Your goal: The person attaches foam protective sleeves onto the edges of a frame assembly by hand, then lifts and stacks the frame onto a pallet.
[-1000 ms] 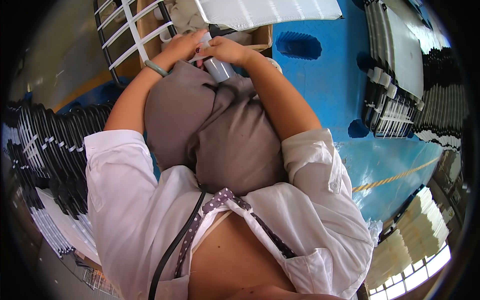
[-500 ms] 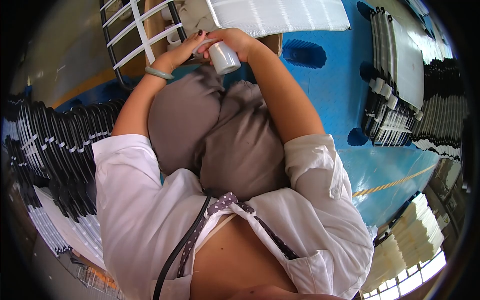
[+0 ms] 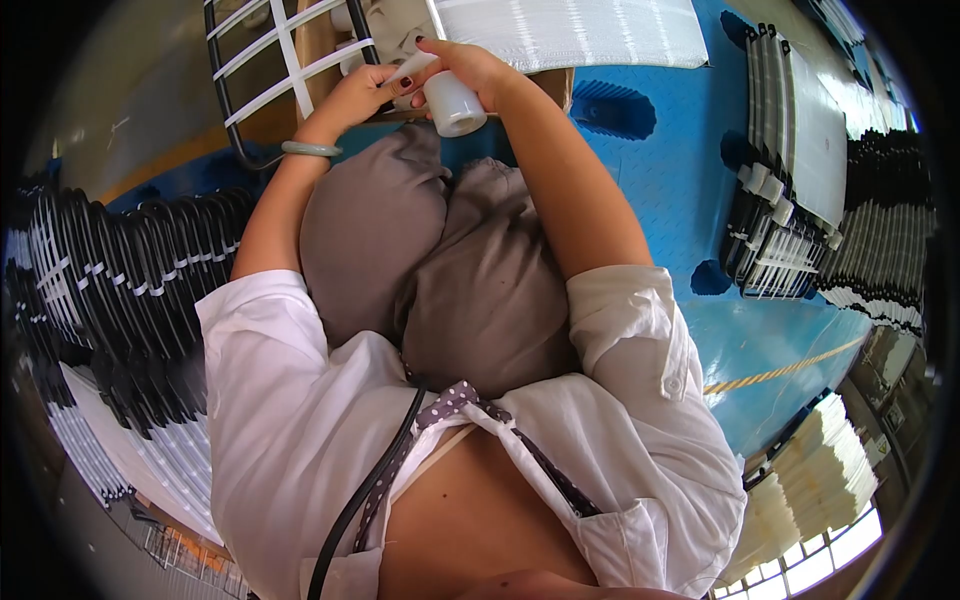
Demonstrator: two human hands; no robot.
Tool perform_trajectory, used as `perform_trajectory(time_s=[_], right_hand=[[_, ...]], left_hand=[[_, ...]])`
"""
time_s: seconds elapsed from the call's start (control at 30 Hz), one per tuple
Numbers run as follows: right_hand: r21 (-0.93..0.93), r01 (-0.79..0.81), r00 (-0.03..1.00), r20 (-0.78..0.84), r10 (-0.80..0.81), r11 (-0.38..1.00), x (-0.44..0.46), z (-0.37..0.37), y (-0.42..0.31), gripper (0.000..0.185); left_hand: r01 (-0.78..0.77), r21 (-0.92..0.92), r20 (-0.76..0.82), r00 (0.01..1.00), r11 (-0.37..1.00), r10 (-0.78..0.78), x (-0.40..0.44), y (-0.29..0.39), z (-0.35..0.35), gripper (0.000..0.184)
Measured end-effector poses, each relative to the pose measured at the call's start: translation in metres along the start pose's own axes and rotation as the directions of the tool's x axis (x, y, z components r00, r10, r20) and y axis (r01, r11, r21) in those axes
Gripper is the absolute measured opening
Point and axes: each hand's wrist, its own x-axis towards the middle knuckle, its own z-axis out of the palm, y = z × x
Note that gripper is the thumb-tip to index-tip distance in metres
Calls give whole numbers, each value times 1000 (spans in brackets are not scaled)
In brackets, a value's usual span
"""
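A white plastic piece with a short, wide cylinder [image 3: 457,107] is between my hands, above my knees in the head view. My right hand [image 3: 478,72] is closed round its upper side, and the cylinder's round end faces down toward me. From the left, my left hand [image 3: 360,97] pinches the flat white part [image 3: 411,69] of the piece between thumb and fingers. Part of the piece is hidden behind my fingers. A box [image 3: 560,85] with several white plastic parts [image 3: 398,28] lies just beyond my hands.
A black frame with white straps [image 3: 290,62] leans at the upper left. A white panel [image 3: 570,32] covers part of the box. Stacks of black frames [image 3: 140,270] stand at the left, and frames with white panels [image 3: 815,135] at the right, on blue flooring [image 3: 670,180].
The white piece has turned so that its cylinder's round end shows. My hands have shifted slightly to the right, and the left one has moved lower on the flat part.
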Motion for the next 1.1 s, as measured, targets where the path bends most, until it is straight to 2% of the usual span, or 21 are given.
perform_trajectory(time_s=[0.03,0.13,0.2,0.27,0.33,0.43,0.53,0.63,0.7,0.73,0.77,0.8,0.87,0.9,0.93,0.97,1.03,1.1], right_hand=[[-10,17,1000,1,-17,1000,0,-1,1,52],[85,123,990,-83,-116,989,-5,-13,4,50],[280,210,975,-134,-178,937,-3,-29,10,44],[389,228,974,-87,-211,892,-4,-46,20,43],[419,261,965,-81,-251,870,-2,-57,33,42],[513,297,952,-93,-293,805,-6,-63,49,40],[602,339,932,-112,-344,723,-8,-68,59,39],[660,397,908,-181,-379,638,-10,-70,66,38],[712,431,888,-225,-402,554,-12,-69,67,36],[762,427,867,-192,-461,486,-9,-71,69,35],[774,440,868,-237,-435,456,-5,-73,69,36],[787,450,872,-284,-399,422,-11,-68,69,37],[814,434,852,-232,-470,385,-23,-63,63,24],[829,428,832,-206,-515,360,-28,-61,60,22],[844,418,812,-181,-556,335,-33,-59,59,22],[865,361,802,-97,-590,348,-38,-63,59,33],[781,482,778,-174,-603,396,-42,-56,58,37],[713,562,734,-198,-650,418,-47,-50,58,42]], left_hand=[[6,-23,-19,1000,1000,-6,0,1,1,29],[61,54,-62,996,997,-58,4,-5,-1,39],[76,97,-142,988,992,-62,2,-2,3,36],[75,174,-226,974,982,-34,5,2,7,33],[65,285,-309,951,956,28,8,4,10,28],[158,342,-352,936,926,-30,10,15,15,27],[207,365,-319,944,908,-87,13,23,13,26],[65,213,-370,929,975,19,24,-12,11,18],[5,173,-371,927,985,60,24,-12,16,14],[-35,162,-377,922,986,94,26,-1,13,13],[-151,371,-287,920,916,268,26,11,6,12],[-139,450,-311,901,882,301,26,17,9,11],[16,409,-240,967,912,91,29,32,8,11],[-5,360,-164,984,933,68,32,37,8,13],[-19,438,-151,984,899,94,33,42,9,13],[-32,514,-136,984,857,119,33,48,12,13],[-73,674,-83,981,735,173,34,51,15,18],[-56,613,-78,988,788,131,32,59,17,21]])
